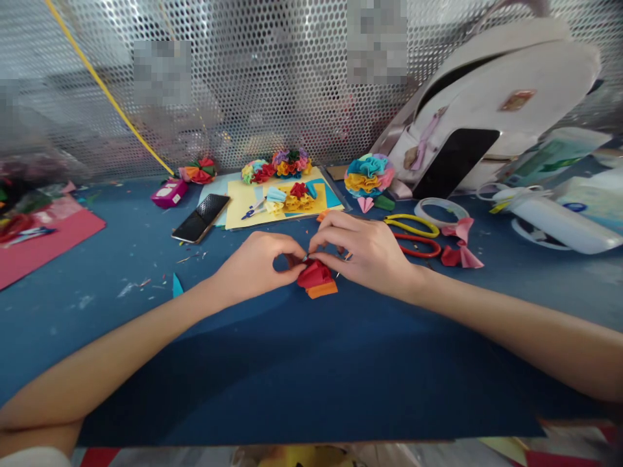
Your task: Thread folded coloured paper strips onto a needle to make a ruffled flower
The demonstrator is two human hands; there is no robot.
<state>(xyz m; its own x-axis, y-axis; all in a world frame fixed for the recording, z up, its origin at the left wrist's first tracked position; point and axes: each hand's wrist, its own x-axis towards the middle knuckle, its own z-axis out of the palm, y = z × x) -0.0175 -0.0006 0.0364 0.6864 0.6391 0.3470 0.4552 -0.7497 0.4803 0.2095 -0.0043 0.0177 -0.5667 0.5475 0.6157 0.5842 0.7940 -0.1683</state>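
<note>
Both my hands meet over the middle of the blue mat (292, 363). My left hand (256, 263) and my right hand (363, 250) pinch the top of a small folded paper piece (316, 279), red with an orange strip underneath, which rests on the mat. All the fingers are curled and pressed together on it. Finished folded paper flowers lie beyond: a multicoloured round one (368, 174), a row of several (277, 165), and small folded bits on a yellow sheet (285, 198).
A black phone (200, 217) and a pink box (169, 192) lie left of the yellow sheet. Yellow-handled and red-handled scissors (413, 235), a tape roll (440, 211), pink paper folds (460, 250) and a white backpack (491, 104) sit right. Red paper (39, 243) lies far left. A perforated metal wall stands behind.
</note>
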